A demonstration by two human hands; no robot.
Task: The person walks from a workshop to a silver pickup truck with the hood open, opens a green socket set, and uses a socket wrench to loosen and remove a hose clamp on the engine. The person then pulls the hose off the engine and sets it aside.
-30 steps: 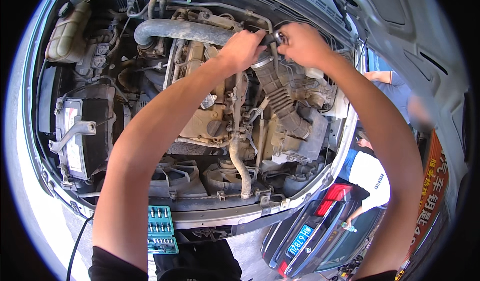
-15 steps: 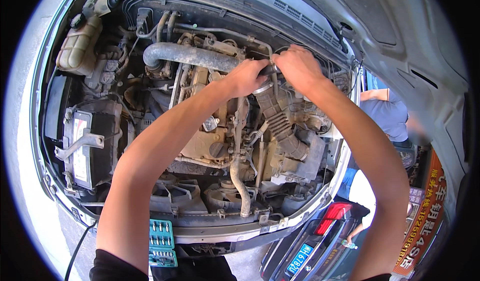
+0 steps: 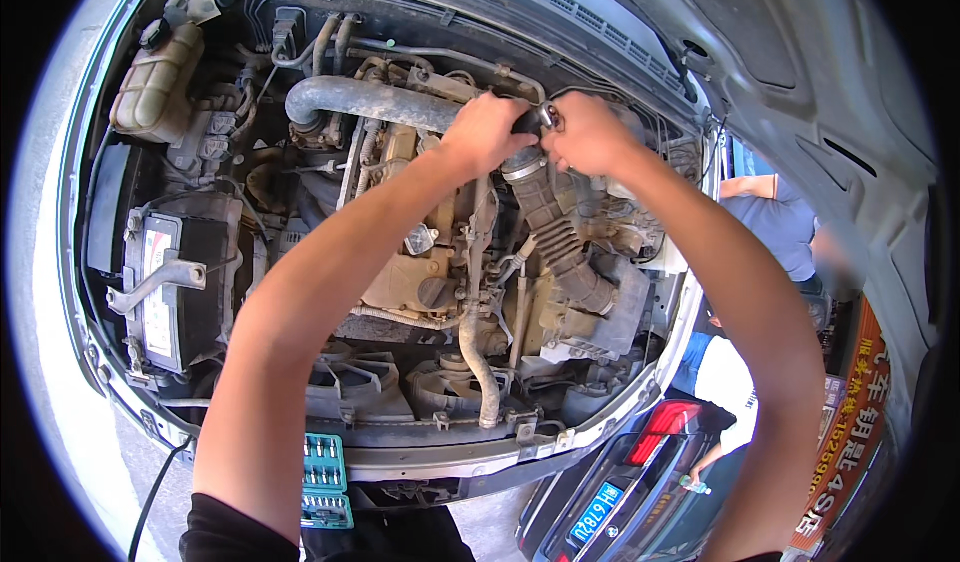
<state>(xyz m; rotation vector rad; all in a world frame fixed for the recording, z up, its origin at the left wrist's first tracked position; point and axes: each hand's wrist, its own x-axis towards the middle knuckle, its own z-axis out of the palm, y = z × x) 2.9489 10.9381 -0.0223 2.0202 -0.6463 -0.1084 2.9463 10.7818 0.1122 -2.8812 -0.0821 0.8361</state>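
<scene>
Short black sleeves (image 3: 235,532), bare forearms (image 3: 345,244), black clothing (image 3: 400,536)

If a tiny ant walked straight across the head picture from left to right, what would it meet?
Tank → fat grey pipe → left hand → tool → right hand → white shirt → orange banner.
</scene>
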